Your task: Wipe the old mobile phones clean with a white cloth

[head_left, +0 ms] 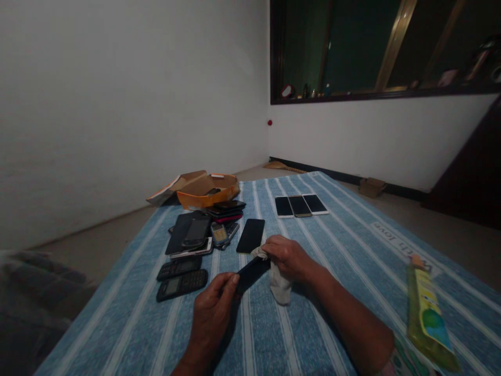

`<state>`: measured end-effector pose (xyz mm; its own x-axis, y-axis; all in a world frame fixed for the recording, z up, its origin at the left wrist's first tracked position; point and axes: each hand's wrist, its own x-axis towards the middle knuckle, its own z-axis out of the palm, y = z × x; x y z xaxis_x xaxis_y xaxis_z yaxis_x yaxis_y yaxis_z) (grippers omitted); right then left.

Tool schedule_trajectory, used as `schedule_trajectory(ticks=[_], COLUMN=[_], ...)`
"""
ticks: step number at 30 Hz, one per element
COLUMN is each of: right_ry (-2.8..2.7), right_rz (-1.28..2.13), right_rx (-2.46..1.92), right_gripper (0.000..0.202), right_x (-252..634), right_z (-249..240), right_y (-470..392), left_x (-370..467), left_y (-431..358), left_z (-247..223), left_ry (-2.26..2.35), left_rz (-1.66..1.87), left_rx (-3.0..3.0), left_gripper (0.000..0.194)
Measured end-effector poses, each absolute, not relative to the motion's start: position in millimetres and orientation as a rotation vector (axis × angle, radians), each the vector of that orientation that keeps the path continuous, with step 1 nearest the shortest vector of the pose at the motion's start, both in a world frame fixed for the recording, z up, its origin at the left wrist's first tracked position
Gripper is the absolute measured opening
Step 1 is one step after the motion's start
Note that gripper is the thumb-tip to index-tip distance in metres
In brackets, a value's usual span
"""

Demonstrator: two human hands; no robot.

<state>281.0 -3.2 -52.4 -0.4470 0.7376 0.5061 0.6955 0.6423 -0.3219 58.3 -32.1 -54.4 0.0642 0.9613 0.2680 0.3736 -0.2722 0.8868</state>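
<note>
A dark phone (253, 273) is held tilted above the striped blue cloth. My left hand (214, 308) grips its lower left end between thumb and fingers. At its upper right end, my right hand (287, 257) pinches a whitish cloth (280, 286) against the phone, and part of the cloth hangs down. Just beyond lies a larger black phone (251, 235), flat on the striped cloth. Two keypad phones (182, 284) (179, 267) rest to the left of my left hand.
Several phones (197, 231) are piled at the left, beside an open orange box (207, 198). Three phones (300, 206) lie side by side farther back on the striped cloth (352, 271). A yellow-green bottle (428, 313) lies at the right.
</note>
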Motion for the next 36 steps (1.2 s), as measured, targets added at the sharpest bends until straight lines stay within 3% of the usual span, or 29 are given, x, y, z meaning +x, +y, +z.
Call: schedule_trajectory(ticks=[12,25,31,36], right_ry=[-2.283,-2.173,-1.941,-1.613], right_rz=[0.036,0.123,0.375,0.576], right_rx=[-0.997,-1.053,-1.036,-1.118], right_gripper=[0.023,0.029,0.033,0.024], right_x=[238.8,288.5,307.9,313.0], right_z=[-57.8,-56.8,-59.4,-66.7], right_y=[-17.4,0.2,6.1,11.2], left_x=[59.3,60.1,59.3,60.4], left_y=[-32.9,-31.8,-31.6,-31.0], left_z=[-54.7,-52.9,-54.1,-54.4], left_ry=[1.299,1.357,1.371,1.367], left_rz=[1.202,1.173,1.162,1.17], left_rx=[1.768,1.688,1.688,1.692], left_gripper=[0.032,0.035,0.034,0.034])
